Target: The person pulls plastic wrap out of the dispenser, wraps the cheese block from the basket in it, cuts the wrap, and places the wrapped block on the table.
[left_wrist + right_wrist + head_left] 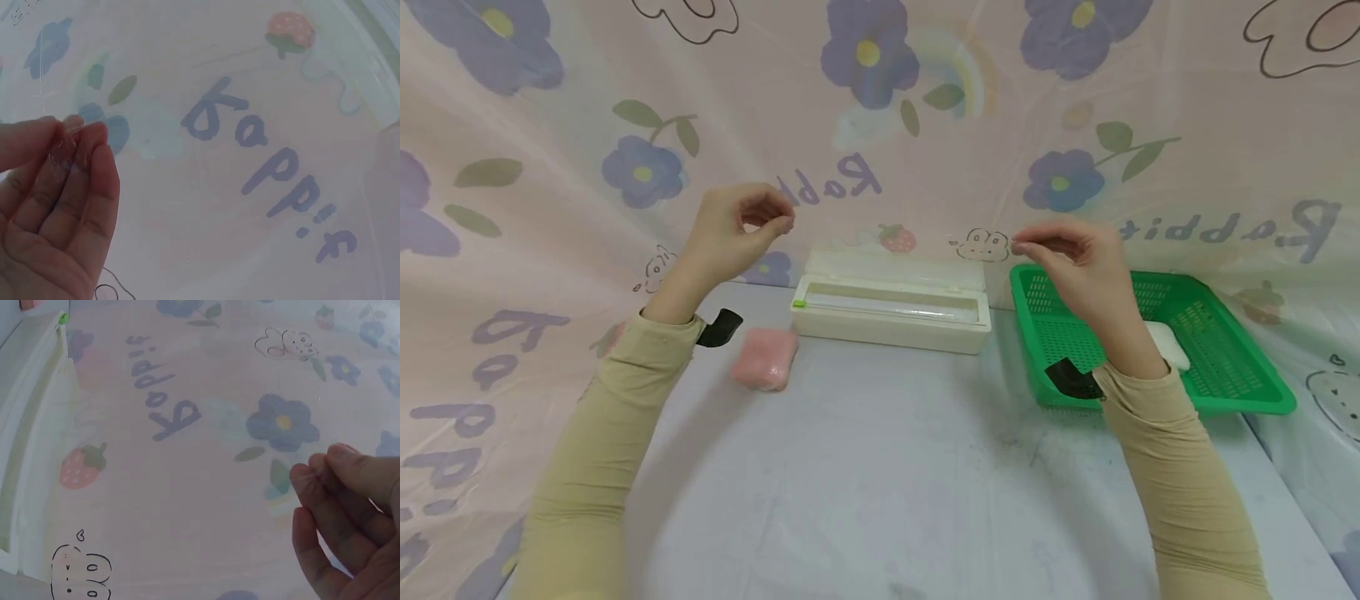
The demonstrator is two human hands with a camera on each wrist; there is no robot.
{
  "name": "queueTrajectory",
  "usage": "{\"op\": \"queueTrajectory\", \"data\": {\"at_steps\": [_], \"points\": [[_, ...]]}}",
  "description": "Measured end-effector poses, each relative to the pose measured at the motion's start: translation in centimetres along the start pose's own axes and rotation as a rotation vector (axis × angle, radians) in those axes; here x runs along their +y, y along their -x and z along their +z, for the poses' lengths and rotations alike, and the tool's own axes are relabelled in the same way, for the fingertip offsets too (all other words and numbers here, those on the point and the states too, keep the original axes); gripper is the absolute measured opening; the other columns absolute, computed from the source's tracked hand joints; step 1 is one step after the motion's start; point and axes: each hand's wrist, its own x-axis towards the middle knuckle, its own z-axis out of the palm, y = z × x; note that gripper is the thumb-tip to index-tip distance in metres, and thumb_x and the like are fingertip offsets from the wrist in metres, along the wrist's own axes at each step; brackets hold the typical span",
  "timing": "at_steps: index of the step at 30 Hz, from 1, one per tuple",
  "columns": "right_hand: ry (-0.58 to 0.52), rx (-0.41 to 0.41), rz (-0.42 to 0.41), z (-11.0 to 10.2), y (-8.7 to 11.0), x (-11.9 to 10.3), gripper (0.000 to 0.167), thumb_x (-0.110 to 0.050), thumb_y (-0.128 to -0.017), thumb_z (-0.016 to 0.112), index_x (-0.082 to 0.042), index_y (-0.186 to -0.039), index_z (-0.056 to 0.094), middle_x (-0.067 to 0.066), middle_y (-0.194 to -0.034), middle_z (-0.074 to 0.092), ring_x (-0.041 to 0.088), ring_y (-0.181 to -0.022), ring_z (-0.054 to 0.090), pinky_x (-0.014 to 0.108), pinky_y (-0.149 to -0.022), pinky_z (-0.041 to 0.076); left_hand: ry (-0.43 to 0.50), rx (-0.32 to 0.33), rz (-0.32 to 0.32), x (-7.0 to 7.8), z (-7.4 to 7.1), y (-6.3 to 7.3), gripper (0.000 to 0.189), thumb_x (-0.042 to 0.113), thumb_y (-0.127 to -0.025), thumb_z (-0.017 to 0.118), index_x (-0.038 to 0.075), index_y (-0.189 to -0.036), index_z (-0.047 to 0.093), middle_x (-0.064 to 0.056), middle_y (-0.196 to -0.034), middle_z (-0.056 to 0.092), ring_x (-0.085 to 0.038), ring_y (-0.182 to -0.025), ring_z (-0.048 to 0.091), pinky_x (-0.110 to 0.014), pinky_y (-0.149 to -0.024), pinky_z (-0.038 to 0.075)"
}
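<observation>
Both hands are raised above the far side of the table, level with each other and well apart. My left hand [741,229] pinches clear cling film [62,164] between thumb and fingertips; crinkled film shows at the fingers in the left wrist view. My right hand [1086,267] is held the same way, thumb against fingertips, with a faint trace of film there in the right wrist view. Below and between them stands a long white cling film dispenser [891,329], its lid raised at the back and a roll inside. A green slider [800,304] sits at its left end.
A pink, shiny wrapped block [765,358] lies left of the dispenser. At the right, a green plastic basket [1255,379] holds a white object [1167,346] partly behind the right wrist. A patterned curtain [955,150] hangs behind the white table [880,467].
</observation>
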Motion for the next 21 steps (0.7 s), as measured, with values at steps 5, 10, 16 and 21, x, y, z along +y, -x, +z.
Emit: {"op": "queueTrajectory", "data": {"at_steps": [5, 10, 16, 21], "points": [[0.091, -0.001, -0.093, -0.2, 2.0, -0.5, 0.015, 0.010, -0.080, 0.071, 0.001, -0.092, 0.074, 0.009, -0.090, 0.071, 0.006, -0.086, 0.064, 0.018, -0.079, 0.050, 0.040, -0.047, 0.044, 0.5, -0.8, 1.3, 0.004, 0.001, -0.087, 0.068, 0.001, -0.090, 0.068, -0.006, -0.083, 0.067, -0.011, -0.077, 0.061, -0.019, -0.073, 0.051], [0.148, 0.000, -0.203, -0.1, 3.8, -1.6, 0.022, 0.017, -0.073, 0.073, 0.000, -0.088, 0.074, 0.011, -0.087, 0.071, 0.005, -0.084, 0.064, 0.018, -0.077, 0.051, 0.056, -0.069, 0.094, 1.0, -1.4, 2.6, 0.005, -0.003, -0.085, 0.069, 0.001, -0.089, 0.069, -0.006, -0.082, 0.067, -0.010, -0.077, 0.062, -0.019, -0.074, 0.052], [0.163, 0.026, -0.261, -0.1, 4.4, -2.7, 0.028, 0.021, -0.069, 0.074, -0.001, -0.086, 0.075, 0.009, -0.084, 0.071, 0.006, -0.080, 0.064, 0.018, -0.073, 0.050, 0.056, -0.035, 0.138, 1.8, -1.9, 3.3, 0.008, -0.004, -0.084, 0.070, 0.001, -0.090, 0.069, -0.009, -0.084, 0.067, -0.009, -0.079, 0.062, -0.021, -0.079, 0.052], [0.130, 0.004, -0.327, -0.2, 4.9, -3.7, 0.021, 0.019, -0.072, 0.073, 0.005, -0.087, 0.072, 0.014, -0.084, 0.070, 0.008, -0.084, 0.065, 0.019, -0.076, 0.050, 0.074, -0.041, 0.161, 2.2, -2.4, 3.7, 0.014, -0.010, -0.081, 0.069, 0.001, -0.090, 0.069, -0.008, -0.084, 0.068, -0.010, -0.080, 0.063, -0.021, -0.080, 0.052]]}}
